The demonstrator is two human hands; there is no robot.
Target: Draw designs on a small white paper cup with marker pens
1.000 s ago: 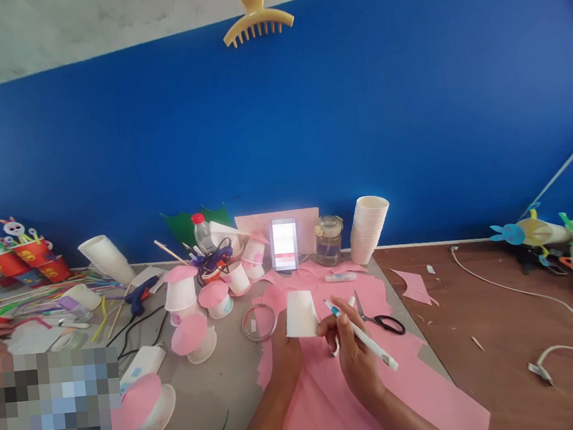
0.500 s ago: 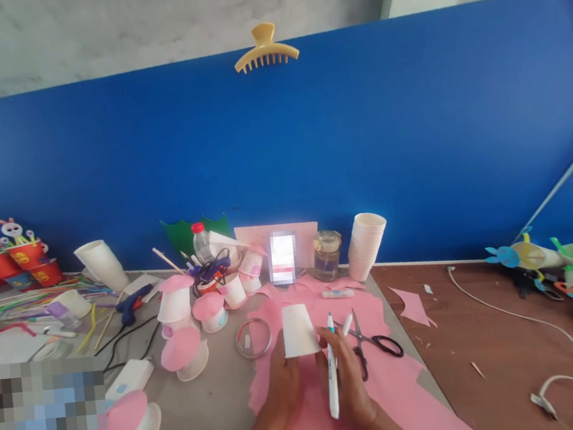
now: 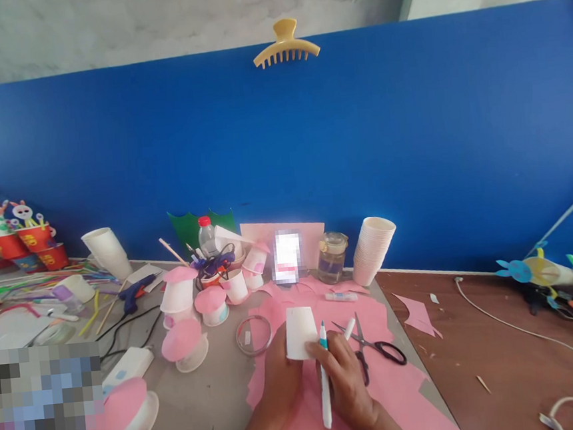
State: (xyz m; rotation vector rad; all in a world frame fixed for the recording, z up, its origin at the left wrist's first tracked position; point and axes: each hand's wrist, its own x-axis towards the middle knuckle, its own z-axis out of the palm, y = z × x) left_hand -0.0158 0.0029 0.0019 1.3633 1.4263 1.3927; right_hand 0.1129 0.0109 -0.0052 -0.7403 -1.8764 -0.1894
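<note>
My left hand [image 3: 283,366] is closed around the left side and base of a white paper cup [image 3: 300,333], which is held bottom-up over the pink paper. In my right hand [image 3: 348,377] is a white marker [image 3: 325,392] with a blue-green tip end [image 3: 323,335] pointing away from me. The thumb or a finger of that hand also touches the cup's lower right side. Just beyond the right hand lie black-handled scissors [image 3: 389,352] and a white cap-like piece [image 3: 349,328] on the pink paper [image 3: 377,394].
Several white cups with pink paper tops [image 3: 182,339] stand to the left. A roll of tape [image 3: 253,334], a glue gun [image 3: 135,294], a glass jar [image 3: 332,258], a stack of paper cups [image 3: 374,251] and a phone [image 3: 287,258] surround the work area. A white cable [image 3: 530,314] crosses the brown surface.
My right hand has moved slightly left, so its fingers now touch the cup. The marker has shifted left with it. The whole view has turned a little.
</note>
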